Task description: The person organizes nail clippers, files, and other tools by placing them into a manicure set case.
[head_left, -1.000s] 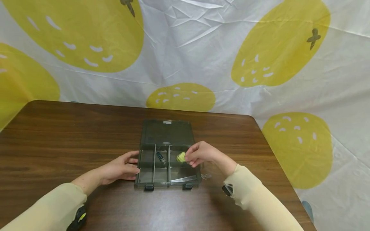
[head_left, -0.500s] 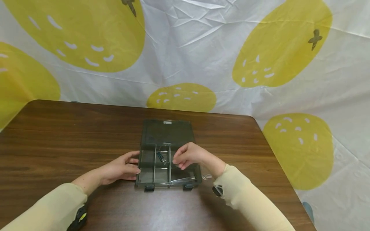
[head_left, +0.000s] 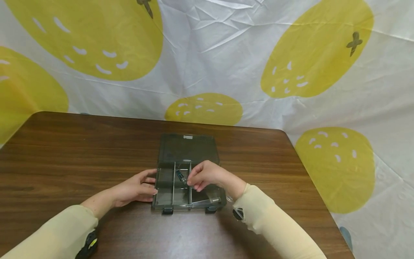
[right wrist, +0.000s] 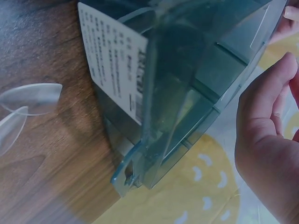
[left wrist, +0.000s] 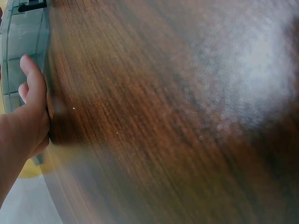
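A dark see-through compartment box (head_left: 164,207) lies on the table with its lid (head_left: 189,148) laid back. My left hand (head_left: 134,189) rests on its left side, fingers fairly straight; the left wrist view shows the thumb (left wrist: 35,81) along the wall. A small dark stick with a metal end, like a USB drive (head_left: 180,175), lies in the middle back compartment. Over the right divider, my right hand (head_left: 207,176) has curled fingers, their tips right at the stick's metal end; whether they pinch it I cannot tell. The hand covers much of the right compartment.
A clear strip (head_left: 207,200) lies in the box's front right compartment. Clear, thin plastic pieces (right wrist: 32,98) lie on the wooden table (head_left: 97,151) right of the box. A white label (right wrist: 117,65) is on the box's outside. A fruit-patterned cloth (head_left: 220,64) hangs behind.
My right hand has moved left from the yellow-green piece in the right compartment to the dark stick; the hand now hides that area. The left hand and box stay in place.
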`<state>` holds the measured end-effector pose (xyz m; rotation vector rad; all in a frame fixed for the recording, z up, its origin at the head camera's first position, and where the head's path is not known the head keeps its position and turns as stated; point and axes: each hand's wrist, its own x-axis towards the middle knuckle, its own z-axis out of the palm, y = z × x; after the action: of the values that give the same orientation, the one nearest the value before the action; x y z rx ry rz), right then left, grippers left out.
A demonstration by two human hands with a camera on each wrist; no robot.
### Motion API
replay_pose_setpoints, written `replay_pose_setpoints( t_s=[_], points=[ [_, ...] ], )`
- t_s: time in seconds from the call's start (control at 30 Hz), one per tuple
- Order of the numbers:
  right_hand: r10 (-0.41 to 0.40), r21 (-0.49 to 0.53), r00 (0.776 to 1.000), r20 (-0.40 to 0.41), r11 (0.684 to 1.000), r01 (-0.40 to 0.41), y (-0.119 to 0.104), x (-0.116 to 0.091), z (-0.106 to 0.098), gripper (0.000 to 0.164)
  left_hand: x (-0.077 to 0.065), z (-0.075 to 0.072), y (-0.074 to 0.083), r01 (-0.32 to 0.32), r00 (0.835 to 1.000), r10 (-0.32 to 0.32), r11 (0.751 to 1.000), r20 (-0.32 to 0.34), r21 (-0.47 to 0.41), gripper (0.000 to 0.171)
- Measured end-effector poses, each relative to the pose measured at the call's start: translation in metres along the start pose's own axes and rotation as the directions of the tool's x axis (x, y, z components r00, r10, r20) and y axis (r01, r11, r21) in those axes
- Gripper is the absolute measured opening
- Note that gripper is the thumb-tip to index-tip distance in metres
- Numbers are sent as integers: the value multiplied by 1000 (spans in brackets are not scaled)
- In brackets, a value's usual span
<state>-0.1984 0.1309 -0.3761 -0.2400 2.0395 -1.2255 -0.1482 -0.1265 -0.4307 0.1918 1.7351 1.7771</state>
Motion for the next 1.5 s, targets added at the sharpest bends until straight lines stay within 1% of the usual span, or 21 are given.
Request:
replay_pose_setpoints(
  t_s=[0.13, 0.37, 0.6, 0.93, 1.07, 1.2, 1.33, 1.5],
  points=[
    [10, 8, 1000, 9, 1000, -10, -1, 2, 2, 18, 0, 0, 0, -1, 1000, 1, 1000, 1, -1, 85],
    [10, 14, 1000, 18, 1000, -10, 0, 3, 4, 17, 0, 0, 0, -8, 1000, 8, 1000, 1, -5, 85],
    [14, 16, 999, 33, 1000, -15, -3, 1, 6, 18, 0, -1, -1, -5, 1000, 5, 1000, 8, 0, 86],
    [4, -6, 999, 39, 1000, -4, -5, -1, 2, 16, 1, -2, -1, 10, 1000, -10, 1000, -1, 6, 86],
    [5, 7, 1000, 21, 1000, -5, -5, -6, -3, 17, 2, -2, -2, 13, 1000, -13, 1000, -5, 8, 85],
    [2, -9, 1000, 5, 1000, -2, -1, -15, -13, 17, 1, -1, 0, 7, 1000, -7, 1000, -1, 14, 85],
    [-5, -28, 1000, -13, 1000, 5, 8, -25, -25, 16, 0, 0, 1, 3, 1000, -3, 1000, 1, 13, 86],
    [-7, -23, 999, -31, 1000, 6, 21, -37, -41, 15, 0, 1, 1, 5, 1000, -5, 1000, -2, 14, 86]
  ],
)
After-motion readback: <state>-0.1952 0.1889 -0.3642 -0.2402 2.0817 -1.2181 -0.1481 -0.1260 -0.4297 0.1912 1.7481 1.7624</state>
